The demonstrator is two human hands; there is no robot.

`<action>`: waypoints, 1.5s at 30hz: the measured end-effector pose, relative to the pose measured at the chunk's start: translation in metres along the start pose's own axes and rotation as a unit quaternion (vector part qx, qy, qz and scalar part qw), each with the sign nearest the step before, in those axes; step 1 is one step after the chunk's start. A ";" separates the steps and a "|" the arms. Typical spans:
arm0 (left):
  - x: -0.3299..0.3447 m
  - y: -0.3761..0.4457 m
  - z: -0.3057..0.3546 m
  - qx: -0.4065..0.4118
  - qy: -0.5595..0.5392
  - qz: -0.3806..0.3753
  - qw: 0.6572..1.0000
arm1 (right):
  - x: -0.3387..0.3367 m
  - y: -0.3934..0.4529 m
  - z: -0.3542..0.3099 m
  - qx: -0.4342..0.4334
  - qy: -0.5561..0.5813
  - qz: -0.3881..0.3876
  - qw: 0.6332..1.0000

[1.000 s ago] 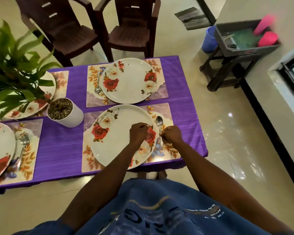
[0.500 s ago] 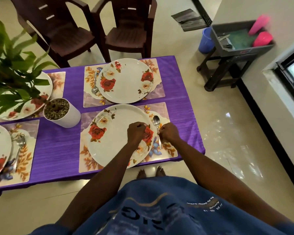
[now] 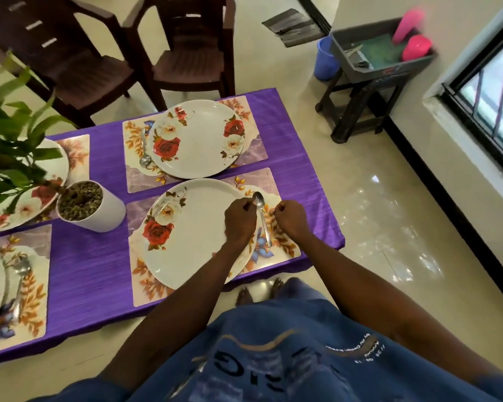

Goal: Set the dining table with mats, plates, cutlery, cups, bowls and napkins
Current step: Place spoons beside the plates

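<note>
A purple-clothed table point(image 3: 93, 256) carries floral mats, each with a white rose-patterned plate. The nearest plate point(image 3: 192, 236) lies on its mat point(image 3: 276, 248). On that mat, just right of the plate, a steel spoon point(image 3: 262, 219) lies with its bowl pointing away. My left hand point(image 3: 240, 219) rests curled over the plate's right rim, its fingertips at the spoon's neck. My right hand point(image 3: 291, 217) is a closed fist on the mat just right of the spoon, apart from it. The far plate point(image 3: 195, 140) has a spoon point(image 3: 144, 152) on its left.
A white plant pot point(image 3: 99, 210) stands mid-table, its leaves covering a plate point(image 3: 26, 198) at left. Another plate and spoon point(image 3: 21, 280) lie at the near left. Two brown chairs point(image 3: 192, 59) stand beyond. A stool holds a grey tray point(image 3: 375, 59) with pink cups point(image 3: 415, 47).
My right hand has come off the spoon's handle and shifted right. My left hand has moved from the plate's rim to the spoon's neck. The spoon lies farther forward on the mat.
</note>
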State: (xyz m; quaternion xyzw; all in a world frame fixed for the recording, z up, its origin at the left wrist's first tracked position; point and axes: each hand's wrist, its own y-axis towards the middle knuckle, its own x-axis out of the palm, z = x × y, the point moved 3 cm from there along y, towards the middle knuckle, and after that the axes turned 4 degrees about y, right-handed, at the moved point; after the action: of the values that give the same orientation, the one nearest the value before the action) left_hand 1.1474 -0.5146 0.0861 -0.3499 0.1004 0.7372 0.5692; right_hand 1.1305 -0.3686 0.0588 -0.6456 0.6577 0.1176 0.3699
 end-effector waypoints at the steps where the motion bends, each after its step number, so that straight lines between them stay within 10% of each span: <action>1: 0.005 -0.002 0.005 0.016 0.004 -0.004 1.000 | -0.005 -0.002 0.001 0.000 -0.003 0.012 1.000; 12: 0.088 -0.007 0.079 0.140 0.021 -0.051 0.989 | -0.090 0.028 0.044 -0.060 -0.050 0.109 0.991; 29: 0.386 -0.030 0.264 0.208 0.203 -0.177 0.940 | -0.342 0.130 0.257 0.078 -0.112 0.097 0.986; 45: 0.461 0.214 0.383 0.188 0.226 -0.135 0.946 | -0.414 0.399 0.214 0.081 -0.084 0.066 0.991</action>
State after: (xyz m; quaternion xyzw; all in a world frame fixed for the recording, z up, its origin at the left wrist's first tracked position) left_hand 0.7492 -0.0223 0.0236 -0.4041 0.3155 0.5227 0.6812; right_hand 0.7842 0.1374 0.0450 -0.5567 0.6729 0.1420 0.4659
